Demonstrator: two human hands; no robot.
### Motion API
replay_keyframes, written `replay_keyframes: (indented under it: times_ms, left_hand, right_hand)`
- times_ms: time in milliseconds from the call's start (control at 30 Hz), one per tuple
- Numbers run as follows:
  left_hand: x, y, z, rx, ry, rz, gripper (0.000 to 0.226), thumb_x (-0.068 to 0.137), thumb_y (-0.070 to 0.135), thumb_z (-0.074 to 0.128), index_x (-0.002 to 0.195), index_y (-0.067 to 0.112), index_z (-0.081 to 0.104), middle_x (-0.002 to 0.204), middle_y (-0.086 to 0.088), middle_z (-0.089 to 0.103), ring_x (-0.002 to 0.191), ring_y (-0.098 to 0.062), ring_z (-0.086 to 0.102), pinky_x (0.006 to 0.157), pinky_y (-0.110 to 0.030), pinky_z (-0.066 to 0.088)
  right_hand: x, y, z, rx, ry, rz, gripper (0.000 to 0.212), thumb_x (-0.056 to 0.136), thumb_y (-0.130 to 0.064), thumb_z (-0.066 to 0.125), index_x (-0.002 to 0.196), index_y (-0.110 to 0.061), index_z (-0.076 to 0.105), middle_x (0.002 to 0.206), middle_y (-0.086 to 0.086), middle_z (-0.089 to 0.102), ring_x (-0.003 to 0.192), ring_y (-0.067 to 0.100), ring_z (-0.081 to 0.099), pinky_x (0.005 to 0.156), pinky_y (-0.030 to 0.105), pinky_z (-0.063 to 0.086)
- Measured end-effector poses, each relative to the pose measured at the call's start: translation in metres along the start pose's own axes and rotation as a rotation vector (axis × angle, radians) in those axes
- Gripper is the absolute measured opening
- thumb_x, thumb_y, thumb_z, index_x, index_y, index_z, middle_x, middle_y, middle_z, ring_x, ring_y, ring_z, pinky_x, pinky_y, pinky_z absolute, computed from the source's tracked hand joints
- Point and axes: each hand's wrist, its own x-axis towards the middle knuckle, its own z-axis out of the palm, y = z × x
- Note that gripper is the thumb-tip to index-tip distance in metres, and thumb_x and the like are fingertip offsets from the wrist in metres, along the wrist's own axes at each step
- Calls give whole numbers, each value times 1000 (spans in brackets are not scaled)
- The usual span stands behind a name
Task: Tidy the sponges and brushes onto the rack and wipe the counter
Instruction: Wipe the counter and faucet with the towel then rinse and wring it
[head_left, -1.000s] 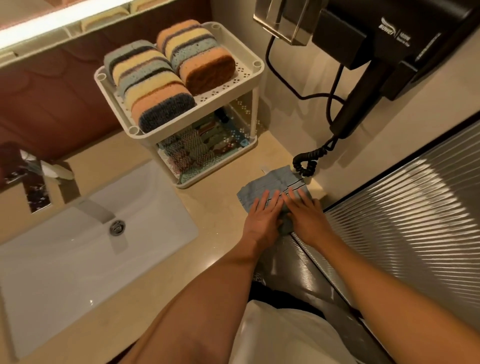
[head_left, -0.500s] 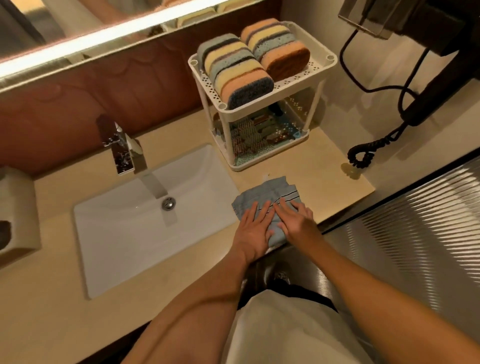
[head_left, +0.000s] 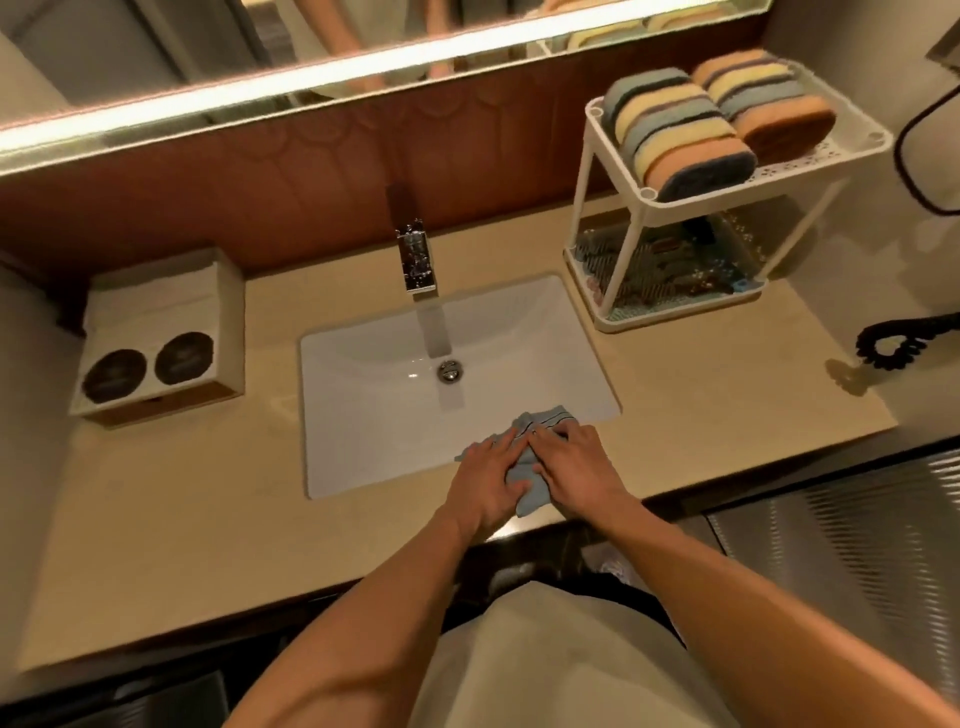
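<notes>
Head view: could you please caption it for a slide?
Left hand and right hand press blue cloth at the sink rim.

mirror (head_left: 130, 47) | light strip (head_left: 311, 78) | brown wall panel (head_left: 234, 208) | white sink (head_left: 363, 415) | chrome faucet (head_left: 417, 260)

no readable text, labels or numbers

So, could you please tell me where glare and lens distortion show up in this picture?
Head view: the light strip is blown out to white; head view: the wide-angle lens bows the counter edge and leans the rack outward; head view: the cast is warm and dim, with small highlights in the sink.
</notes>
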Motion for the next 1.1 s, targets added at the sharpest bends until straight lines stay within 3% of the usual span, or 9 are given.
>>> replay_keyframes:
  times_ms: [100, 233, 333, 467, 600, 767, 900, 1033, 1100]
  left_hand:
    - [-18, -12, -18, -240, 67, -113, 61, 90, 41, 60, 149, 31, 47, 139, 1, 60, 121, -18, 56, 109, -38, 42]
    - [-36, -20, -38, -414, 208, -241, 31, 98, 19, 64, 128, 15, 67, 117, 5, 67, 105, -11, 61, 78, 0, 39]
    - [-39, -22, -42, -513, 253, -322, 22, 94, 4, 64, 113, 14, 67, 106, 1, 66, 88, -8, 61, 65, 2, 39]
    - [-40, -13, -59, -703, 307, -390, 30, 94, 16, 65, 123, 14, 56, 122, -7, 55, 88, -2, 57, 57, -1, 42]
    - [-37, -2, -82, -919, 326, -423, 57, 90, 52, 63, 133, 22, 41, 129, -1, 46, 99, -12, 61, 70, -20, 54]
    - [-34, 3, -105, -1214, 314, -344, 55, 92, 41, 67, 138, 24, 41, 123, -4, 66, 110, -20, 67, 86, -34, 59]
    - [-29, 6, -123, -964, 347, -288, 65, 82, 53, 69, 141, 41, 47, 131, 9, 65, 122, -15, 59, 106, -42, 50]
    - [-22, 5, -150, -841, 516, -248, 46, 98, 26, 61, 142, 33, 48, 129, 6, 64, 117, -15, 61, 96, -32, 52]
    - [-18, 7, -163, -878, 519, -206, 53, 93, 33, 66, 142, 39, 45, 128, 11, 64, 116, -11, 62, 94, -31, 54]
  right_hand:
    - [4, -28, 6, 64, 70, -33, 31, 98, -26, 50, 128, -28, 59, 113, -4, 68, 106, 23, 52, 87, 35, 33]
    - [7, -74, -1, 354, 143, -42, 28, 99, -9, 53, 105, -26, 74, 94, -10, 72, 88, 7, 60, 84, 21, 45]
    - [14, -95, -9, 597, 148, 137, 32, 99, -5, 52, 115, -20, 75, 105, -10, 73, 95, -1, 61, 86, 3, 43]
    - [34, -105, -31, 719, 189, 250, 26, 101, -10, 53, 114, -17, 74, 111, -7, 73, 99, 0, 63, 89, 5, 42]
    - [55, -120, -59, 824, 243, 237, 25, 101, -12, 54, 117, -21, 72, 111, -10, 71, 95, -7, 60, 87, 3, 44]
    - [83, -132, -85, 956, 387, 271, 27, 101, -15, 53, 122, -21, 69, 116, -9, 69, 107, 5, 63, 96, 25, 53]
    - [95, -137, -100, 1028, 402, 261, 27, 101, -12, 53, 122, -21, 69, 117, -7, 69, 111, 6, 63, 97, 27, 55]
    - [110, -143, -119, 1099, 378, 201, 26, 101, -14, 53, 119, -23, 69, 112, -9, 69, 107, 3, 64, 92, 24, 57]
    - [120, -146, -132, 1134, 367, 167, 26, 100, -13, 54, 117, -24, 70, 110, -10, 70, 105, 1, 65, 92, 26, 57]
